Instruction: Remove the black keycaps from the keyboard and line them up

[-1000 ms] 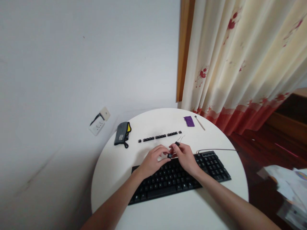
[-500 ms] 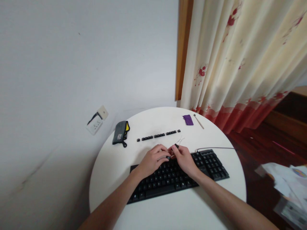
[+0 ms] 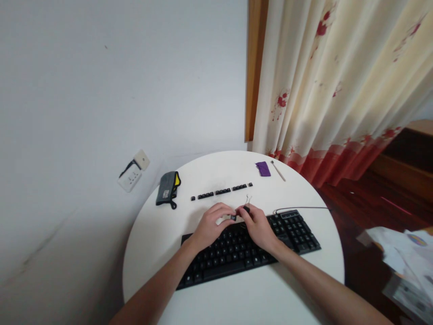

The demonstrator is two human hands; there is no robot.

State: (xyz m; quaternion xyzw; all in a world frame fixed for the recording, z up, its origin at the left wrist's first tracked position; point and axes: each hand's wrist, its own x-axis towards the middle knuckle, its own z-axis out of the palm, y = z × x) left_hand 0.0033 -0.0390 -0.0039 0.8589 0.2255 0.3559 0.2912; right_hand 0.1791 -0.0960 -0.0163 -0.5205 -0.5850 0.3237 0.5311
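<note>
My left hand (image 3: 209,229) hovers over the upper edge of the black keyboard (image 3: 226,258), thumb and fingers pinched on a small black keycap (image 3: 233,217). Close beside it, my right hand (image 3: 260,228) grips a keycap puller (image 3: 247,208) by its dark handle, and its two thin wire prongs point away toward the wall. My fingertips nearly meet; whether they touch I cannot tell. The hands hide part of the keyboard's top rows. Beyond them lies a line of loose keycaps (image 3: 223,191), set out in several groups.
On the round white table (image 3: 216,168) lie a grey pouch (image 3: 167,188) at the left, a purple cloth (image 3: 263,169) and a slim brush (image 3: 278,171) at the back right. The keyboard cable (image 3: 301,207) runs off the right edge. A wall and a curtain (image 3: 304,90) stand behind.
The puller's wires have swung more upright in my right hand. The keycap in my left hand has come away slightly left and up, and shows more clearly. The view has shifted slightly.
</note>
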